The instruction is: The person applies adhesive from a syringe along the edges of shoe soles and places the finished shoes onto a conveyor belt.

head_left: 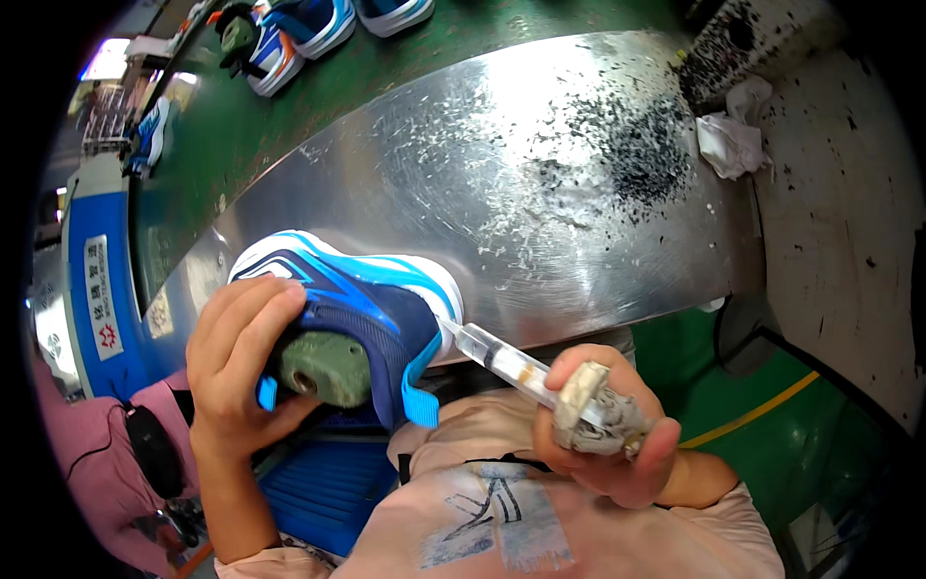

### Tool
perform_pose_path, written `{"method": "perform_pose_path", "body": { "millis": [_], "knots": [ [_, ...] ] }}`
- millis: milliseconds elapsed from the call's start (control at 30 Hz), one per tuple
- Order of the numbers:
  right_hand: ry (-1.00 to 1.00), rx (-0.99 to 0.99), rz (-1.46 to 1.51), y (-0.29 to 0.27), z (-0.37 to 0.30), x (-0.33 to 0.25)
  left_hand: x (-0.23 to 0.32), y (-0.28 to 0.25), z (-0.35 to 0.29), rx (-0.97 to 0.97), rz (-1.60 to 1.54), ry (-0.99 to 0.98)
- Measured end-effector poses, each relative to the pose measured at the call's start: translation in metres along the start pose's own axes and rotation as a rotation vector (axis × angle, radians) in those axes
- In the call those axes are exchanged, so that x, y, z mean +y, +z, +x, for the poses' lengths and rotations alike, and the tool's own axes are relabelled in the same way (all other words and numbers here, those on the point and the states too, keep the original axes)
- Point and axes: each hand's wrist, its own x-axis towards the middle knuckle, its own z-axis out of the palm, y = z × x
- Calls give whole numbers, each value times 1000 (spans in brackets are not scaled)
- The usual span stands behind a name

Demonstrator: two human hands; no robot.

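Observation:
A dark blue running shoe point(376, 314) with a white and light blue sole lies tilted over the near edge of the metal tabletop, its heel to the right. A green shoe last point(330, 369) fills its opening. My left hand point(241, 352) is closed round the toe half of the shoe, thumb below and fingers over the upper. In my right hand point(603, 425) is a clear syringe point(506, 362) with a wad of dirty whitish material round its plunger end. The syringe's tip meets the shoe at the heel, where sole and upper join.
Black and white crumbs point(637, 145) litter the metal tabletop point(386, 193), which rests on a green bench. Several more shoes point(313, 24) stand at the far left. Crumpled white cloth point(730, 140) lies at right. A person in a pink top point(77, 463) is at lower left, beside a blue machine point(101, 280).

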Motion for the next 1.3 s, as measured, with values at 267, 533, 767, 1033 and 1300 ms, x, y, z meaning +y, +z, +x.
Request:
{"method": "perform_pose_path", "body": {
  "millis": [267,533,767,1033,1300],
  "knots": [
    [-125,-9,72,-8,-1,1,18,-10,35,-128,135,56],
    [-193,65,17,0,-13,1,63,5,46,-36,-63,-329],
    [-259,81,1,26,-16,12,77,8,50,34,-47,-470],
    [-374,-29,-217,34,-22,34,76,7,58,15,-61,-533],
    [-352,123,-178,23,-23,29,71,9,44,67,-104,-611]
  ]
}}
